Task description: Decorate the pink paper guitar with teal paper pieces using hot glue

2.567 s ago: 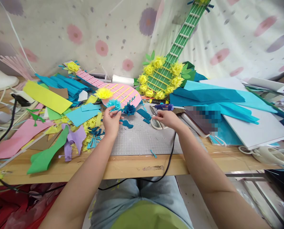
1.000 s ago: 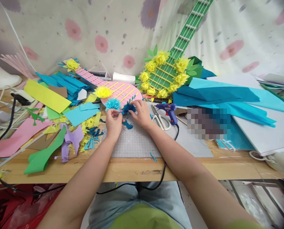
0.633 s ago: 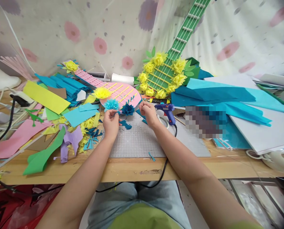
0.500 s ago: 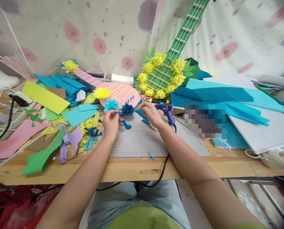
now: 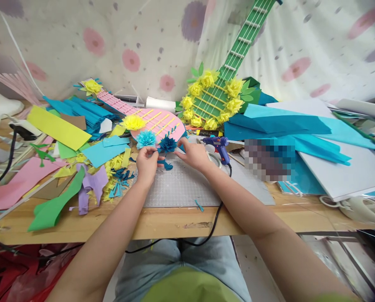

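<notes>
1. Patterned cloth [image 5: 149,46] with pink and purple flowers hangs behind the wooden surface [image 5: 162,222] I am watching.
2. From my remote view, the barest room for moving is the near part of the grey cutting mat [image 5: 181,188], between the forearms, with a small blue scrap [image 5: 199,205] near its front edge.
3. Wood shows between that edge and the surface's front rim, where a black cord [image 5: 217,220] drops over.
4. I see the left hand [image 5: 146,164] with thumb and forefinger drawn together just below the light-blue flower [image 5: 146,139]; I cannot tell whether they pinch anything.
5. I have the right hand [image 5: 194,154] part open, thumb and forefinger apart, beside the dark-blue flower [image 5: 167,144]; both flowers are at the near edge of the pink paper guitar [image 5: 164,121].
6. Right of that hand, the blue glue gun [image 5: 219,147] sits near partly hidden scissors [image 5: 213,156].
7. Coloured paper crowds the left; blue sheets [image 5: 278,124] and white board [image 5: 338,167] fill the right. Behind, a green paper guitar [image 5: 234,63] leans upward.
</notes>
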Demonstrator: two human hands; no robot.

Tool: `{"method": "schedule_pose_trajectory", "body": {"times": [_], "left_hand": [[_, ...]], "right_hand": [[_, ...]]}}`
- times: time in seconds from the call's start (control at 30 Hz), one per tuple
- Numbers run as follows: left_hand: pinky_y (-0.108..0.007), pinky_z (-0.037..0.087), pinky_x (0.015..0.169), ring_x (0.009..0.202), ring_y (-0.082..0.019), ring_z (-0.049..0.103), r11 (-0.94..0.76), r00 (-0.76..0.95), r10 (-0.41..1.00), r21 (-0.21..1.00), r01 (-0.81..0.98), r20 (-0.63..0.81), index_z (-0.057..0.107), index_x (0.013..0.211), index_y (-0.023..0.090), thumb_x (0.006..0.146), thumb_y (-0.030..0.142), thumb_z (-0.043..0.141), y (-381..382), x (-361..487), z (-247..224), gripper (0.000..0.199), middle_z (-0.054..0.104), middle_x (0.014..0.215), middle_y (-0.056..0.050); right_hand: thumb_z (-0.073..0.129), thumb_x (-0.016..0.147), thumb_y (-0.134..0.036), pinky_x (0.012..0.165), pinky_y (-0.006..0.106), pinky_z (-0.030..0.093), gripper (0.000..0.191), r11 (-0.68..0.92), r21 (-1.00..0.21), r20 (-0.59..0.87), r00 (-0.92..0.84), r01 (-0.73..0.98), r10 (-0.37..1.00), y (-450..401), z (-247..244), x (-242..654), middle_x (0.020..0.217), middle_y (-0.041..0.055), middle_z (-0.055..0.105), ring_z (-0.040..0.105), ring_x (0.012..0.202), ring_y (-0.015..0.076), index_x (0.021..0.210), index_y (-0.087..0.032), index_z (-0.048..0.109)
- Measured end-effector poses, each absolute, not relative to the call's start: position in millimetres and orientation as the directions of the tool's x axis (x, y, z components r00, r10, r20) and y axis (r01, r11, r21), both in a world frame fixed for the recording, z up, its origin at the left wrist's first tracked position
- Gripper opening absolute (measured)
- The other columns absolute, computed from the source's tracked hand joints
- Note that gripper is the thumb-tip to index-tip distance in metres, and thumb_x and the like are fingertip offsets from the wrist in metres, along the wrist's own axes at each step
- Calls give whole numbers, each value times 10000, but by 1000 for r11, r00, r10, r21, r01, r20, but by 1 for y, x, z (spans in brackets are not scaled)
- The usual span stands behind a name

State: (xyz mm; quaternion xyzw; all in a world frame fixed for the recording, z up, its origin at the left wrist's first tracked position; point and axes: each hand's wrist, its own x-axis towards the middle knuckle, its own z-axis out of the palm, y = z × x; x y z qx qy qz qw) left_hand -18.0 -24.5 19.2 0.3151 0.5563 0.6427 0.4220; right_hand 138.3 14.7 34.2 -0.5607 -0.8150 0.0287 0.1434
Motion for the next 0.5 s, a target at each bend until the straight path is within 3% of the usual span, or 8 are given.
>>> {"method": "schedule_pose_trajectory", "body": {"times": [0.17, 0.37, 0.5], "left_hand": [[-199, 465, 370, 497, -113, 608, -8, -437, 897, 985, -172, -69, 581, 757, 154, 683, 159, 589, -24, -19, 17, 75, 618, 725, -6], [-206, 476, 385, 501, -129, 623, 30, -407, 910, 991, -131, -81, 598, 767, 153, 700, 164, 601, -21, -21, 13, 68, 624, 662, -1], [-200, 458, 347, 450, -128, 610, 39, -420, 902, 989, -143, -96, 506, 833, 173, 683, 151, 625, -21, -21, 12, 193, 627, 657, 15]], "right_hand": [[506, 839, -383, 615, 292, 349, 393, 439, -87, 175, -420, 894, 890, 17, 32, 120, 923, 108, 710, 650, 826, 271, 1181, -192, 474], [460, 862, -382, 604, 287, 339, 359, 458, -71, 195, -438, 886, 878, 23, 28, 107, 918, 117, 711, 655, 822, 267, 1160, -183, 487], [427, 880, -379, 603, 280, 327, 327, 447, -100, 224, -417, 889, 881, 25, 26, 105, 911, 107, 711, 652, 824, 252, 1127, -184, 515]]}}
